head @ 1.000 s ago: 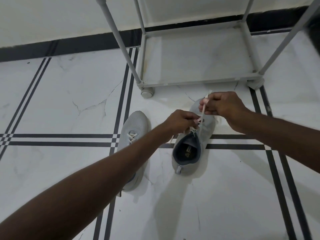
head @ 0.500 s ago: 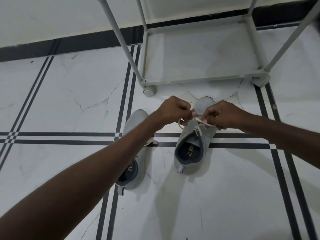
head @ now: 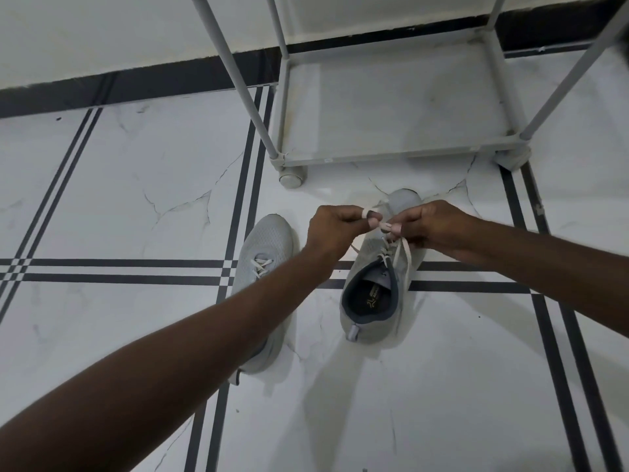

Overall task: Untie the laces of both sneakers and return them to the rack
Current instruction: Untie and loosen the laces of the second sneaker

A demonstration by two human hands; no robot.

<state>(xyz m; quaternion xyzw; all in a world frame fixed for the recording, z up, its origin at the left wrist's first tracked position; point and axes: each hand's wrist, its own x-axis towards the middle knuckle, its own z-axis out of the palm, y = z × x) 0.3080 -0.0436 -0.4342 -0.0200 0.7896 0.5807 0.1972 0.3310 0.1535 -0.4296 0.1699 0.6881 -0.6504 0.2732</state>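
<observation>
Both hands, left (head: 335, 229) and right (head: 429, 224), pinch the right sneaker's (head: 374, 298) lace (head: 384, 227); left sneaker (head: 262, 253) and rack (head: 391, 158) wait.

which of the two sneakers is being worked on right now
The right sneaker, nearer the rack: both hands, left hand and right hand, pinch its lace. The left sneaker lies untouched, partly behind the left forearm.
</observation>
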